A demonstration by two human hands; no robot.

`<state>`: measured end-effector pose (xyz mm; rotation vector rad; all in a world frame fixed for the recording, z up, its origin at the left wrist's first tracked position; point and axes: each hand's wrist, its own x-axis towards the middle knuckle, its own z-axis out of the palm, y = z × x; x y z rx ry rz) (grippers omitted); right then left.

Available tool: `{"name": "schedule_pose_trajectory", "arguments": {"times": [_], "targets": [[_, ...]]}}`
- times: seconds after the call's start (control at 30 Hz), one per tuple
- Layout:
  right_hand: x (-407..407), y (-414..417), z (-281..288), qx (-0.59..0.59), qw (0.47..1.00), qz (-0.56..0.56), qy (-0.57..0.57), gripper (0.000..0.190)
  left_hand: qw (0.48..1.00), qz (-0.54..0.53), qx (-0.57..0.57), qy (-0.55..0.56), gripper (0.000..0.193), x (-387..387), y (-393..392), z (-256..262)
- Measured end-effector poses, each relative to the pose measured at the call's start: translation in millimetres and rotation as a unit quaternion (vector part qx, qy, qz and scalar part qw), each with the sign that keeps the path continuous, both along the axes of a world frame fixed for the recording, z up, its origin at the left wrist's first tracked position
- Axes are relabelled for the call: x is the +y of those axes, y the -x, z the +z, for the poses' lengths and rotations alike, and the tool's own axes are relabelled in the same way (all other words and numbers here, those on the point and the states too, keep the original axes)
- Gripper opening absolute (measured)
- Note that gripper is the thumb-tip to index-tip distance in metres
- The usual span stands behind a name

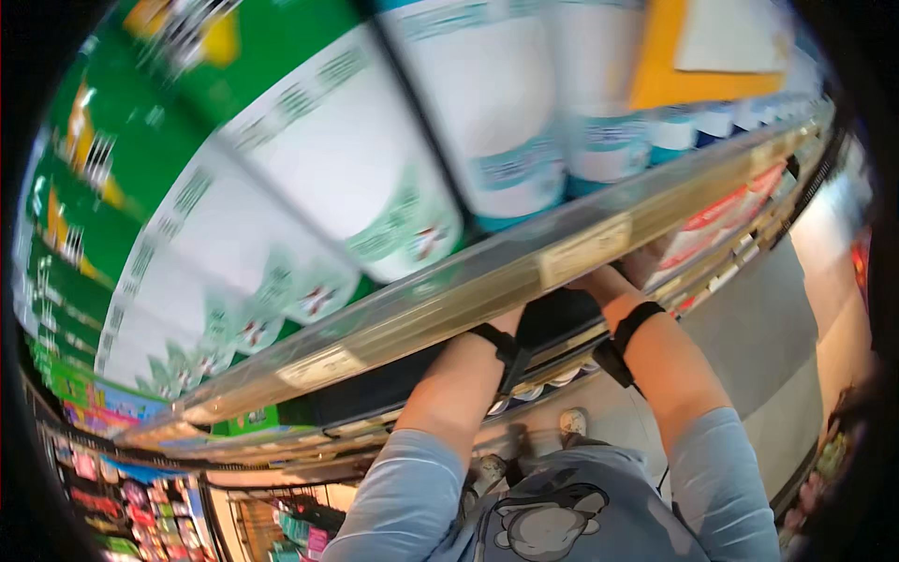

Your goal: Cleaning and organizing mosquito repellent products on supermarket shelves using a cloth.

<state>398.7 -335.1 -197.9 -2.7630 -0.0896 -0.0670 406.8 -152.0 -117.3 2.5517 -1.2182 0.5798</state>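
Both of my forearms reach under the front edge of a store shelf [491,295] and onto the level below it. My left hand [509,322] is almost wholly hidden beneath the price rail; only the wrist area shows, with a black strap. My right hand [597,282] also goes in under the rail, its back partly visible beside a dark gap and near a red-and-white package [727,218]. The fingers of both hands are hidden. On the shelf above stand large white-and-green packages [337,154] and white-and-teal packages [513,105].
Price tags [586,249] line the rail. Green packages [246,49] fill the upper left, and a yellow-orange sign [702,88] hangs at the upper right. Racks of colourful goods [140,506] stand at the lower left. Grey floor [744,351] lies to the right.
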Motion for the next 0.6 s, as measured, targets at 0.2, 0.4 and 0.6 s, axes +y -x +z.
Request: {"name": "schedule_pose_trajectory", "arguments": {"times": [0.2, 0.4, 0.6], "targets": [[68, 7, 41, -0.027, 0.992, 0.127, 0.005, 0.053, 0.992, 0.116, 0.043, 0.017, 0.043, 80, 25, -16], [209, 15, 47, 0.027, 0.978, 0.208, -0.017, 0.052, 0.978, 0.189, 0.08, 0.021, 0.044, 243, 27, 0], [347, -2, 88, 0.074, 0.963, 0.256, -0.033, 0.051, 0.967, 0.229, 0.11, 0.027, 0.044, 345, 18, 18]]}}
